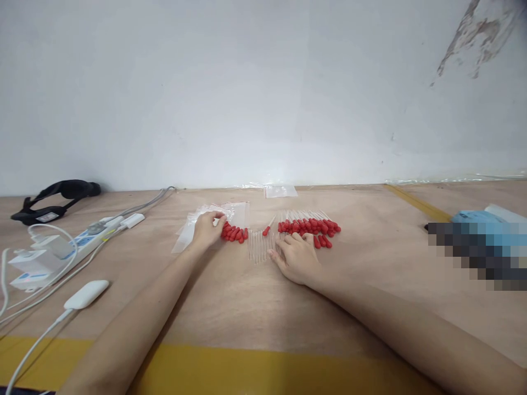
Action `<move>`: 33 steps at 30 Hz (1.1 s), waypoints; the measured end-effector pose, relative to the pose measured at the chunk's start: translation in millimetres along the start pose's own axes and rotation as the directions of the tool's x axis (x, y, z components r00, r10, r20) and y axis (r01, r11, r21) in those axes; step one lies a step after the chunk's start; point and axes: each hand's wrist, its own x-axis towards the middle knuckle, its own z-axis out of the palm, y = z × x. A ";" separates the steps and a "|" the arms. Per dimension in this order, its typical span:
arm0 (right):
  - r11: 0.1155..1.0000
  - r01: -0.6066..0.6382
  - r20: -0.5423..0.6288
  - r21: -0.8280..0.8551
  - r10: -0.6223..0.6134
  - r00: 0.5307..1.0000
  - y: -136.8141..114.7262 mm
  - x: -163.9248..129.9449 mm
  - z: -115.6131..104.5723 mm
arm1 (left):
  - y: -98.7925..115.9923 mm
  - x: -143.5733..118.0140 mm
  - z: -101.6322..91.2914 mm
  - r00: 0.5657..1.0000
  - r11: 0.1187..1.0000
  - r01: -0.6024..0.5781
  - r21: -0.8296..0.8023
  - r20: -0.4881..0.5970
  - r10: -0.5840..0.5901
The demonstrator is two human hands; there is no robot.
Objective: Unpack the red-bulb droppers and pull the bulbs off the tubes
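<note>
The left hand (208, 230) is pinching small red rubber bulbs (234, 233) beside clear plastic bags (197, 219); the right hand (297, 257) is resting spread on thin clear glass tubes (258, 246).

No legible text anywhere. Power strip (88, 240) shows blue markings, too small to read. White tag on the black strap (48, 216): blurred. Blue-and-white boxes (28, 269) at left: print indistinct.

Head view, forward-down (close over table (230, 307))
</note>
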 end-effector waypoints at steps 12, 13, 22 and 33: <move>0.989 -0.061 -0.116 0.138 0.078 0.990 30.1 -3.2 -12.8 | 86.3 -23.2 35.9 0.892 0.885 -0.437 0.160 0.207 0.403; 0.987 -0.071 -0.141 0.145 0.092 0.986 33.5 -5.8 -11.3 | 87.4 -22.8 39.0 0.893 0.886 -0.435 0.160 0.205 0.401; 0.995 0.016 -0.408 0.096 0.024 0.913 46.1 -15.8 -6.2 | 85.4 -54.8 15.8 0.864 0.861 -0.502 0.078 0.024 0.502; 0.963 0.260 -0.217 0.075 -0.239 0.947 43.3 -22.1 -1.6 | 77.8 -84.8 23.0 0.725 0.722 -0.687 -0.079 -0.005 0.689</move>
